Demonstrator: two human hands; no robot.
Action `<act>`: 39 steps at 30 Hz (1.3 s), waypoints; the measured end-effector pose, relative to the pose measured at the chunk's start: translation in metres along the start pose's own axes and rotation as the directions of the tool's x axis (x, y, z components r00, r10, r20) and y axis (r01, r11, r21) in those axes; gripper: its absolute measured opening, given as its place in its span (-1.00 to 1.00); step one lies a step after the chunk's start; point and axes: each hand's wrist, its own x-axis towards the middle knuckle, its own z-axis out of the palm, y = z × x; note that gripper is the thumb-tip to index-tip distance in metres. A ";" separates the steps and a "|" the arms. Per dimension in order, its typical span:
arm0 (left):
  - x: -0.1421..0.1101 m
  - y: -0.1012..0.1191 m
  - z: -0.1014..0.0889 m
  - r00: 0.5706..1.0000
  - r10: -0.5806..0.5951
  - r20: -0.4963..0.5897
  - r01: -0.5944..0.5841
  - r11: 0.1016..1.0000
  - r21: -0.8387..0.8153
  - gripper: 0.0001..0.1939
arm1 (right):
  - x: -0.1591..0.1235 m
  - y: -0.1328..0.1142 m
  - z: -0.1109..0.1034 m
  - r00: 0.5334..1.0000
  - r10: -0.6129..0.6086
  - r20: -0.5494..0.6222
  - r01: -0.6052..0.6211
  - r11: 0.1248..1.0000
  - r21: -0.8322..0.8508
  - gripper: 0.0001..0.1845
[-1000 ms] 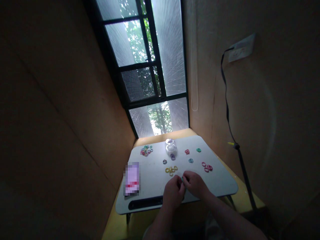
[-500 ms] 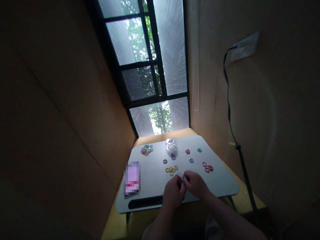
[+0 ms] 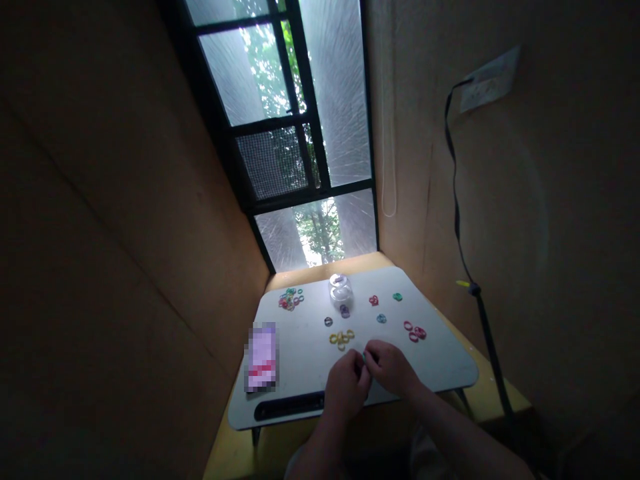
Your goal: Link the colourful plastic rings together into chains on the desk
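My left hand (image 3: 347, 387) and my right hand (image 3: 393, 368) meet over the near middle of a small white lap table (image 3: 440, 363). Both pinch a tiny green ring (image 3: 365, 358) between their fingertips. Just beyond them lies a cluster of yellow rings (image 3: 341, 339). Farther right are pink rings (image 3: 415, 331), a blue ring (image 3: 381, 319), a red ring (image 3: 373, 301) and a green ring (image 3: 397, 297). A mixed pile of rings (image 3: 290, 299) sits at the far left. A clear small jar (image 3: 341, 291) lies on its side at the back middle.
A blurred purple card or phone (image 3: 261, 357) lies on the table's left side. A dark slot (image 3: 287, 405) runs along the near edge. A window (image 3: 300, 133) is behind, brown walls stand on both sides, and a black cable (image 3: 457, 220) hangs on the right wall.
The view shifted slightly; both hands stay together at the same spot on the small green ring, with only slight finger movement.
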 end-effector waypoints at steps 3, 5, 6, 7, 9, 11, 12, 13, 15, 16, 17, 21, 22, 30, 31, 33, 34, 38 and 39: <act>0.001 0.000 0.000 1.000 -0.002 0.007 0.002 1.000 0.002 -0.81 | 0.001 0.000 0.000 1.000 0.006 0.008 -0.006 1.000 -0.001 -0.75; 0.001 0.001 0.000 1.000 -0.003 0.009 0.003 1.000 0.001 -0.80 | 0.001 0.000 -0.001 1.000 0.008 0.009 -0.008 1.000 0.005 -0.75; 0.000 0.002 -0.001 1.000 -0.002 0.010 0.002 1.000 0.001 -0.80 | 0.001 0.000 -0.001 1.000 0.009 0.008 -0.009 1.000 0.010 -0.76; 0.000 0.002 -0.001 1.000 0.000 0.011 0.000 1.000 0.001 -0.80 | 0.001 0.000 -0.002 1.000 0.010 0.008 -0.010 1.000 0.015 -0.77; -0.001 0.003 -0.001 1.000 0.006 0.014 -0.006 1.000 0.004 -0.80 | 0.001 -0.001 -0.003 1.000 0.014 0.014 -0.014 1.000 0.027 -0.77; -0.001 0.004 -0.002 1.000 0.008 0.020 -0.008 1.000 0.008 -0.80 | 0.000 -0.001 -0.003 1.000 0.016 0.020 -0.017 0.999 0.040 -0.78; -0.001 0.004 -0.002 1.000 0.007 0.023 -0.007 1.000 0.009 -0.80 | 0.001 -0.001 -0.004 1.000 0.015 0.024 -0.016 0.999 0.046 -0.78; 0.000 0.004 -0.003 1.000 0.005 0.028 -0.005 1.000 0.009 -0.80 | 0.001 -0.001 -0.004 1.000 0.015 0.027 -0.016 0.999 0.051 -0.78; 0.002 0.004 -0.003 0.999 -0.001 0.035 0.001 1.000 0.005 -0.80 | 0.002 -0.001 -0.004 0.999 0.023 0.032 -0.025 0.998 0.061 -0.78; 0.003 0.004 -0.003 0.999 -0.006 0.038 0.005 1.000 0.001 -0.80 | 0.003 -0.001 -0.004 0.999 0.031 0.036 -0.033 0.997 0.065 -0.77; 0.004 0.004 -0.003 0.999 -0.010 0.041 0.010 1.000 -0.003 -0.81 | 0.004 -0.001 -0.004 0.998 0.039 0.039 -0.042 0.997 0.069 -0.77; 0.007 0.004 -0.002 0.999 -0.023 0.049 0.023 1.000 -0.011 -0.81 | 0.007 -0.002 -0.006 0.998 0.050 0.044 -0.053 0.996 0.068 -0.77; 0.007 0.004 -0.002 0.998 -0.022 0.052 0.023 1.000 -0.010 -0.80 | 0.008 -0.002 -0.007 0.998 0.050 0.045 -0.053 0.996 0.068 -0.78; 0.009 0.005 -0.003 0.997 -0.031 0.072 0.030 0.999 0.011 -0.78 | 0.009 0.000 -0.009 0.997 0.053 0.064 -0.058 0.994 0.088 -0.78; 0.009 0.005 -0.003 0.997 -0.030 0.073 0.029 0.999 0.013 -0.78 | 0.009 0.000 -0.009 0.997 0.053 0.064 -0.059 0.995 0.086 -0.78; 0.009 0.004 -0.002 0.997 -0.029 0.074 0.028 0.999 0.015 -0.79 | 0.009 -0.001 -0.009 0.997 0.053 0.063 -0.058 0.995 0.078 -0.78; 0.008 0.003 -0.002 0.997 -0.029 0.074 0.028 0.999 0.017 -0.80 | 0.008 -0.001 -0.009 0.997 0.052 0.061 -0.056 0.996 0.074 -0.78; 0.007 0.001 0.000 0.998 -0.028 0.057 0.026 0.999 0.026 -0.81 | 0.006 -0.003 -0.010 0.998 0.046 0.050 -0.049 0.996 0.070 -0.79; 0.006 0.001 0.000 0.998 -0.025 0.054 0.024 0.999 0.026 -0.81 | 0.006 -0.003 -0.009 0.998 0.044 0.048 -0.047 0.996 0.069 -0.79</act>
